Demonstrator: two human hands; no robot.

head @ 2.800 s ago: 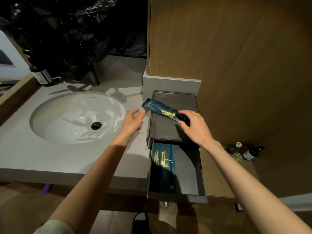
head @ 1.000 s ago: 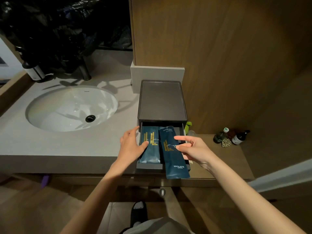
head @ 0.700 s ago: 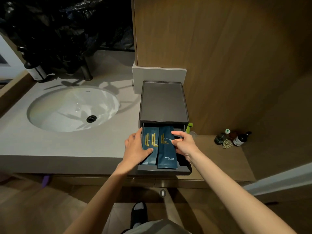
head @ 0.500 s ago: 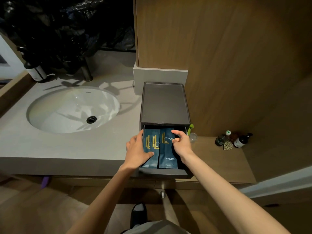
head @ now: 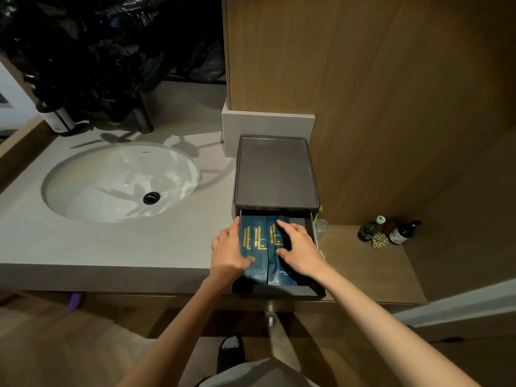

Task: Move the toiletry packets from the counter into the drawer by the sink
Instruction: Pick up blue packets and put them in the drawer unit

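As the spread right hand point(head: 300, 252) presses the drawer's point(head: 279, 292) "DENTAL" packet point(head: 275, 277), the relaxed left hand point(head: 227, 252) touches the left packet point(head: 255, 243).

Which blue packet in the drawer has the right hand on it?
The right packet, white print at its near end: the right hand lies on it; the left hand touches the left packet.

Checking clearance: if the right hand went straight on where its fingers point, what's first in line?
Right hand rests on the right packet, fingers pointing toward the organizer box. Likely its front lip first, or the slot beneath; depth unclear.
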